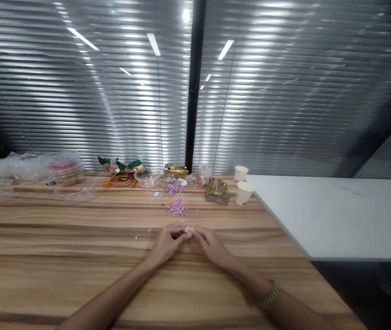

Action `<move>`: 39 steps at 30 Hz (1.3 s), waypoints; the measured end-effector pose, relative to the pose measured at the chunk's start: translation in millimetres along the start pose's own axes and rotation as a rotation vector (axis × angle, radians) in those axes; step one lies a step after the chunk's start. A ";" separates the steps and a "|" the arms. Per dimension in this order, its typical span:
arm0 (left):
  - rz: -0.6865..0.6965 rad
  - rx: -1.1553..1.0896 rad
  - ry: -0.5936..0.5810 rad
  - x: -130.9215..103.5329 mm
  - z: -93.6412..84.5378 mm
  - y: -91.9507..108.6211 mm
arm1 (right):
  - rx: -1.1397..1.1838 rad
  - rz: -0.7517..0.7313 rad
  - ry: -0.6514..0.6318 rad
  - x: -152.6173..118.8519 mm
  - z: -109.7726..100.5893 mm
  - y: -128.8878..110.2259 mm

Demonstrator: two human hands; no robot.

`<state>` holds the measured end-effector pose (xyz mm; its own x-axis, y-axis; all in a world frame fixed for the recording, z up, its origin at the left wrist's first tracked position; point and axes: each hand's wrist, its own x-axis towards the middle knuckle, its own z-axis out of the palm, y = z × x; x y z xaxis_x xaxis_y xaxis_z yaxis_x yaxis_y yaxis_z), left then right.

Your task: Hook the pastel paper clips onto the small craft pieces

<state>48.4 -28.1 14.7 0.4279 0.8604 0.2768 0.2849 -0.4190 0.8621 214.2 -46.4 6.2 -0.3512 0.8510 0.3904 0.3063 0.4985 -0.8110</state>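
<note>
Two bare hands meet over the middle of a wood-grained bench (61,256). The left hand (165,245) comes in from the near left, the right hand (214,247) from the near right, with a banded bracelet (270,295) on that wrist. Each grip is closed, thumb and fingers pinched on a small pale pink piece (189,230) held between the two sets of fingertips. Its exact shape is too small and blurred to tell.

Just beyond the hands lie a few loose small pieces (178,222), then a heap of pink, purple and pale blue ones (177,207). Farther back is a second heap (174,187), in similar colours. A lone tiny ring (149,230) lies left of the fingers.

As for progress, the work appears to be under way: the pale piece is in hand, while both heaps lie loose and unjoined as far as can be seen. No clearly finished item shows, and whether the held piece is complete cannot be told.

Along the far edge, from left to right, are stacked clear containers (64,166), green packets (135,166), a clear bowl (148,180), a gold package (175,170), and two pale cups (244,193).
</note>
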 end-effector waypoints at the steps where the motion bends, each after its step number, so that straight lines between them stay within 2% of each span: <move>1: -0.002 0.007 -0.015 0.0 0.5 1.3 | 0.032 0.020 0.033 0.3 0.2 1.9; 5: 0.018 0.093 0.034 -1.9 3.0 6.3 | 0.357 0.227 0.118 2.1 3.9 8.1; 8: 0.132 0.188 0.117 -5.7 4.1 13.1 | 0.661 0.383 0.171 3.6 8.8 7.2; 10: 0.257 0.175 0.106 -8.6 3.9 19.0 | 0.762 0.409 0.208 4.3 11.7 5.3; 12: 0.319 0.114 0.040 -10.7 3.2 23.8 | 0.792 0.401 0.229 4.2 13.8 4.0; 15: 0.191 -0.017 -0.047 -11.1 2.0 24.7 | 0.773 0.350 0.229 3.0 16.3 3.9; 20: -0.074 -0.439 -0.042 -4.3 7.0 8.5 | 0.566 0.205 0.148 -0.4 17.2 1.4; 23: -0.193 -0.688 -0.030 -0.3 11.2 -1.7 | 0.253 0.021 0.038 -2.8 12.6 -2.3; 25: -0.229 -0.746 -0.030 0.7 11.7 -4.9 | -0.014 -0.122 -0.028 -4.3 8.1 -2.9; 27: -0.249 -0.732 -0.028 0.7 10.3 -4.9 | -0.246 -0.205 -0.056 -5.6 4.2 -1.2; 31: -0.276 -0.608 0.048 0.6 6.1 -0.5 | -0.546 -0.189 -0.010 -7.1 1.8 4.4; 34: -0.257 -0.541 0.078 0.9 5.0 2.6 | -0.606 -0.178 0.007 -7.1 2.7 5.8; 39: -0.224 -0.429 0.100 0.3 5.5 7.1 | -0.583 -0.201 -0.008 -6.9 3.4 7.9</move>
<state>55.3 -32.4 18.6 0.3065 0.9480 0.0858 -0.0271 -0.0814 0.9963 216.1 -48.8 -4.4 -0.4587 0.7306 0.5059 0.6655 0.6597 -0.3493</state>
